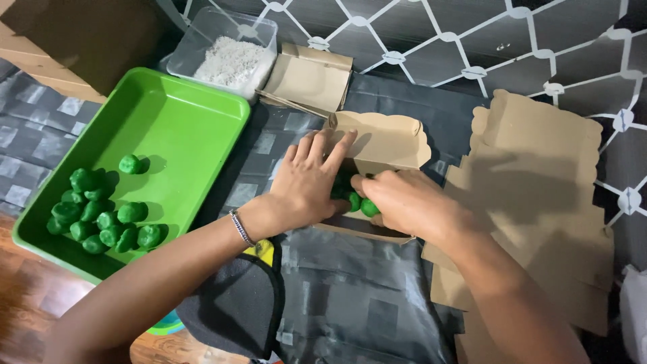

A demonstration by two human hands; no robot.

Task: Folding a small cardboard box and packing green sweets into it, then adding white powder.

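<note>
Surface: a grey checked mat (350,303) is covering the floor.
Left: a green tray (182,128) and a clear tub (202,34) are lying on it.
Centre: an open box (387,145).
Right: flat cardboard (539,202) is lying stacked.

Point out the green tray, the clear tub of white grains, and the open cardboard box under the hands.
green tray (182,128), head view, bare floor of the tray.
clear tub (202,30), head view, its left wall.
cardboard box (387,138), head view, raised lid flap.

Small green balls (362,204) — round, glossy — sit inside the open brown cardboard box (384,145), its scalloped lid tilted back, just right of the green tray (189,114).
</note>
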